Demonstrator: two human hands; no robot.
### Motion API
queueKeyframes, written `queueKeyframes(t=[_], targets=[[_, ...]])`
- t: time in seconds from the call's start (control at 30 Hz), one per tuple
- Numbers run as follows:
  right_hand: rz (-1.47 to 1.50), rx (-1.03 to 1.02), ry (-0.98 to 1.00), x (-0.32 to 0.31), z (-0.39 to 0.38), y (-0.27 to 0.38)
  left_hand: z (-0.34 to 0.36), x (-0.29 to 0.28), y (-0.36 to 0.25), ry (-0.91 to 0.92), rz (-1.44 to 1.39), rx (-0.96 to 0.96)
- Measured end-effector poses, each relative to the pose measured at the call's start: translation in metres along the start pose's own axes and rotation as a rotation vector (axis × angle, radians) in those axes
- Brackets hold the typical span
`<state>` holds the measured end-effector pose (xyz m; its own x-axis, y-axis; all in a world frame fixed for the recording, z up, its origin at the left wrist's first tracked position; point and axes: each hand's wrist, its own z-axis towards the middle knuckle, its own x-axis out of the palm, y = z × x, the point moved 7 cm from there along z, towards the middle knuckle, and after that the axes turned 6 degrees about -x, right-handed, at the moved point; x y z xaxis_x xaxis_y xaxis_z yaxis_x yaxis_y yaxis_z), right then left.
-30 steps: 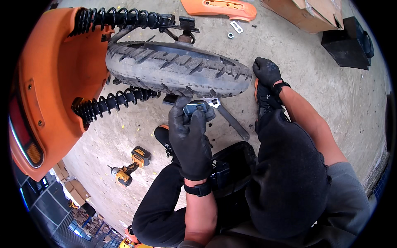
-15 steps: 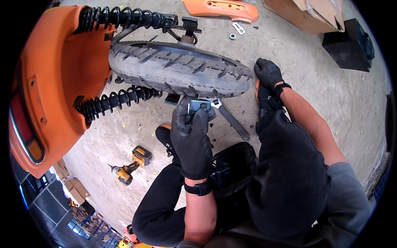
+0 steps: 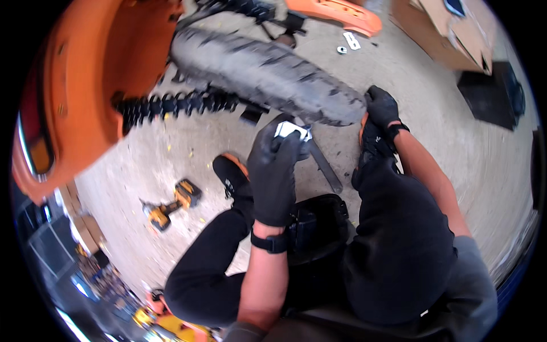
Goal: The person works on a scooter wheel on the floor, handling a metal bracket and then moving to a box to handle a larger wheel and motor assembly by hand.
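Left hand [image 3: 273, 171]: black glove, grip closed, thumb and fingers pinching the metal piece.
Metal piece [image 3: 292, 130]: small, bright, in the left grip, held up just below the tyre in view; finer shape washed out by glare and blur.
Right hand [image 3: 383, 106]: black glove, fingers look curled, at the tyre's right end, above the right shoe [image 3: 372, 147]. Can't tell how far the grip is closed, whether it holds anything, or whether it touches the tyre.
Tyre [image 3: 256, 68]: black, treaded, slanting down to the right, beside the orange bodywork [image 3: 91, 85].
Spring [image 3: 171, 108]: black coil, between bodywork and wheel.
Wrench [image 3: 325, 165]: dark handle on floor, head end partly behind the left hand.
Drill [image 3: 171, 205]: yellow and black, on floor, left of the left shoe [image 3: 230, 175].
Black bin [image 3: 320, 199]: open, between the legs.
Far floor: slotted plate [image 3: 351, 41] beside a nut [image 3: 342, 50], both near the orange panel [image 3: 336, 14].
Upper right: cardboard box [image 3: 433, 40], black box [image 3: 490, 94] just below.
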<state>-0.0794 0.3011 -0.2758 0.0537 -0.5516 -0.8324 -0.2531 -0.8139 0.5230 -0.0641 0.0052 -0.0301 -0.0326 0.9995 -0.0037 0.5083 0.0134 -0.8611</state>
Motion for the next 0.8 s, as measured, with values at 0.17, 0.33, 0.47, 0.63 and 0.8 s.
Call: queueKeyframes(t=[0.17,0.33,0.47,0.63,0.8], targets=[[-0.039,-0.136,0.002,0.016,0.001,-0.024,0.013,0.000,0.046,0.229,-0.114,-0.078],[0.132,-0.185,0.119,-0.004,0.015,0.003,-0.003,-0.043,0.091,0.087,-0.102,-0.197],[0.187,-0.007,0.107,-0.133,0.057,-0.044,0.010,-0.032,0.120,0.095,-0.199,-0.153],[0.315,-0.276,0.047,-0.291,0.069,0.087,0.023,-0.043,0.137,0.004,-0.339,-0.202],[0.102,-0.602,0.099,-0.378,0.048,0.237,0.017,-0.053,0.121,-0.052,-0.663,-0.190]])
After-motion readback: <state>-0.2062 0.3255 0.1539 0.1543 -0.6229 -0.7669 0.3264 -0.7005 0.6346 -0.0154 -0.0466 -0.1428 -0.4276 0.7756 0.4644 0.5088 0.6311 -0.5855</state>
